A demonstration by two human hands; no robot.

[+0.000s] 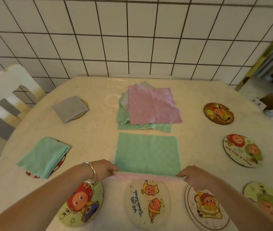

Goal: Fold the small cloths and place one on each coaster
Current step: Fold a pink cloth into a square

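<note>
Green cloth [147,152] is lying flat mid-table, near edge lifted and showing a pink underside; left hand [105,170] is pinching its near-left corner, right hand [193,176] pinching the near-right corner, hands held well apart. Just beyond it, a loose pile of unfolded cloths [150,107], pink on top. On the left, a folded green cloth [46,155] and a folded grey cloth [70,109] are each covering a coaster. Bare cartoon coasters: one [147,205] sitting under the lifted edge, more to the right [218,113].
</note>
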